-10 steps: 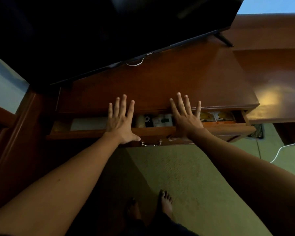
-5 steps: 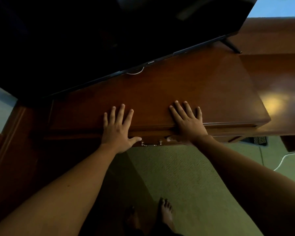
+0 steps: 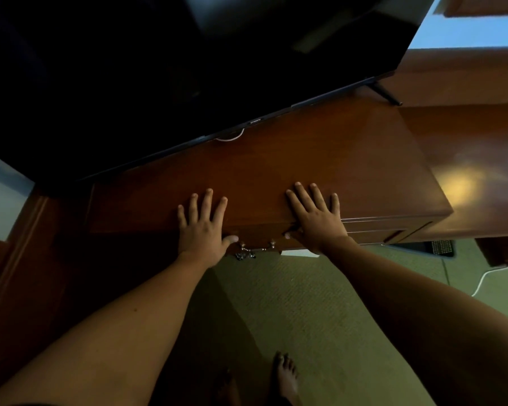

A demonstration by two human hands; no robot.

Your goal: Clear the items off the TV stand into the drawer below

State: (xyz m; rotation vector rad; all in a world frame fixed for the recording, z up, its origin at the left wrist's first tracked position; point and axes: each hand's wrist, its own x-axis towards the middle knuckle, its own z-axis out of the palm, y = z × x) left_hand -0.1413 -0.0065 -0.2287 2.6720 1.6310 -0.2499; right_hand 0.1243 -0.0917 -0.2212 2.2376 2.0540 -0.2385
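both hands lie flat with fingers spread, gripping nothing. the left hand [image 3: 201, 230] presses its palm against the front edge of the bench [image 3: 320, 159], fingers reaching forward onto the wooden top, thumb pointing right toward the metal handle [image 3: 248, 250] that hangs between the two hands. the right hand [image 3: 316, 218] sits the same way just right of that handle, fingers on the top, thumb tucked down over the front edge. the drawer [image 3: 364, 234] lies directly under both palms and looks pushed fully in, its front flush below the top, so nothing inside it can be seen. the stretch of bench top ahead of the fingertips is bare polished wood. beyond the fingers, the dark television [image 3: 188, 68] leans over the back of the bench, with a loop of white cable [image 3: 229, 138] showing under its lower edge ahead of the left hand, and one thin black foot [image 3: 386, 95] far ahead and to the right of the right hand. a second wooden surface [image 3: 475, 177] with a bright reflection joins on to the right of the right hand. behind and below the wrists is green carpet [image 3: 320, 317], with a bare foot [image 3: 286, 376] near the bottom and a white cord [image 3: 487, 276] off to the right.
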